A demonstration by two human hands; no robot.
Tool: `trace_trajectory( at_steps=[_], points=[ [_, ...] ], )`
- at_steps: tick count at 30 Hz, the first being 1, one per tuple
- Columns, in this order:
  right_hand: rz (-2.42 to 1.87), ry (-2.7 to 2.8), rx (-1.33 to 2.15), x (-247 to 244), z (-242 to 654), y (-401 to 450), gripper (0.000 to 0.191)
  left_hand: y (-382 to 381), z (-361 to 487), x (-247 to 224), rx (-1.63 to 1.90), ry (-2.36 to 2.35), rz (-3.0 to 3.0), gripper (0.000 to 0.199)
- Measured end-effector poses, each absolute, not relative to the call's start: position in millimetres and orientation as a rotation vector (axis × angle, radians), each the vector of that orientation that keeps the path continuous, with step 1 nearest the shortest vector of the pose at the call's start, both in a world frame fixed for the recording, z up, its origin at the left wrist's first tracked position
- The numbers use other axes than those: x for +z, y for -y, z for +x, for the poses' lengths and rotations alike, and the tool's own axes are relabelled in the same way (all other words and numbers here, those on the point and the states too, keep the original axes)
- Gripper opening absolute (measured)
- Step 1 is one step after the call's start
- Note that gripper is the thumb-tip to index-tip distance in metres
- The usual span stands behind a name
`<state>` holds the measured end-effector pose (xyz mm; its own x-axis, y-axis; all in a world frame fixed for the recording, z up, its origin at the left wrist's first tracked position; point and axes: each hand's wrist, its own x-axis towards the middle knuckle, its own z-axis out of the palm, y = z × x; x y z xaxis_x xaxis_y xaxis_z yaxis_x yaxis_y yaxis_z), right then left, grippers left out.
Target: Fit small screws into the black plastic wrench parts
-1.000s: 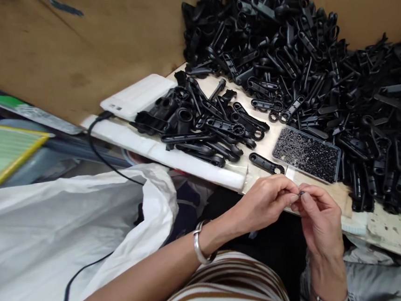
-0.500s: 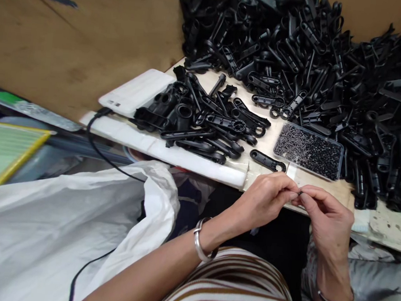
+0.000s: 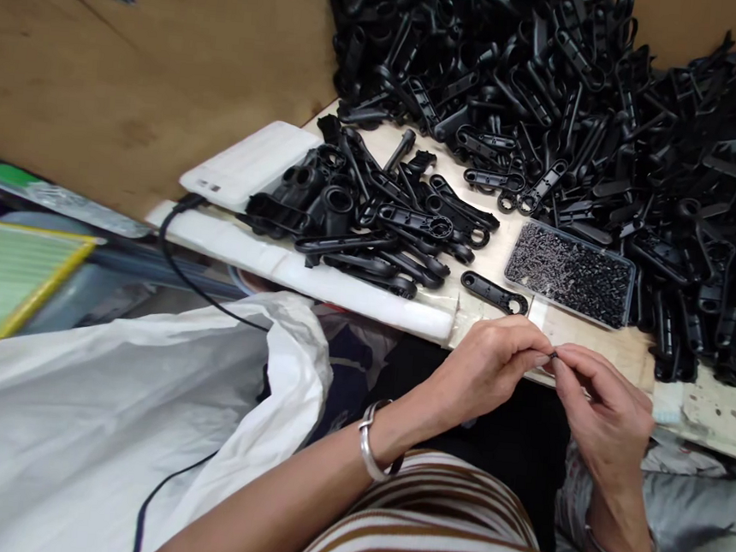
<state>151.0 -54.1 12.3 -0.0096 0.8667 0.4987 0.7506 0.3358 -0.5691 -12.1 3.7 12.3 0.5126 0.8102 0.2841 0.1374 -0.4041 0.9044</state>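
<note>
Fingertip to fingertip, my left hand [image 3: 499, 360] and my right hand [image 3: 602, 400] meet at the table's front edge. Both are closed in a pinch around a tiny dark piece [image 3: 552, 356], mostly covered by the fingers, so its kind cannot be made out. Just beyond them stands a clear plastic box [image 3: 630, 290] holding many small grey and black parts. To its left a single black plastic handle-like part [image 3: 494, 293] lies flat, its hollow, ring-ended side up.
A large heap of similar black parts [image 3: 551, 94] fills the back and right. A smaller pile [image 3: 373, 216] lies left, beside a white flat device [image 3: 249, 162] with a black cable [image 3: 181, 268]. A white sack [image 3: 137, 410] hangs at the lower left.
Both hands stay together with the tiny piece between the fingertips. My right hand has turned slightly and its fingers have shifted a little; the view has moved very slightly.
</note>
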Motion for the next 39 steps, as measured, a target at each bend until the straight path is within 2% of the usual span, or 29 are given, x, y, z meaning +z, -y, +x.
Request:
trace_trajectory(
  at_steps=[8, 13, 17, 21, 24, 31, 36, 39],
  points=[
    [-1.333, 1.991, -0.077, 9, 153, 49, 0.016, -6, -14, 9, 0.953, -0.753, 1.902, 0.014],
    [-1.430, 1.805, 0.112, 6, 150, 50, 0.012, -6, -17, 13, 0.908, -0.756, 2.012, 0.015],
    [-1.487, 1.708, 0.210, 2, 151, 52, 0.008, -15, -31, 19, 0.911, -0.954, 2.405, 0.015],
    [-1.503, 1.681, 0.231, 0, 155, 53, 0.006, -31, -42, 19, 0.629, -1.203, 2.739, 0.018],
    [-1.521, 1.677, 0.248, 0, 158, 55, 0.006, -40, -42, 15, 0.520, -1.211, 2.746, 0.020],
    [-1.574, 1.685, 0.190, 2, 164, 58, 0.004, -35, -39, 7, 0.648, -1.157, 2.741, 0.027],
    [-1.571, 1.717, 0.065, 7, 166, 60, 0.006, -13, -19, 4, 0.716, -1.038, 2.657, 0.014],
    [-1.586, 1.761, 0.003, 8, 171, 61, 0.006, -2, -7, -3, 0.731, -0.965, 2.562, 0.014]
  ],
)
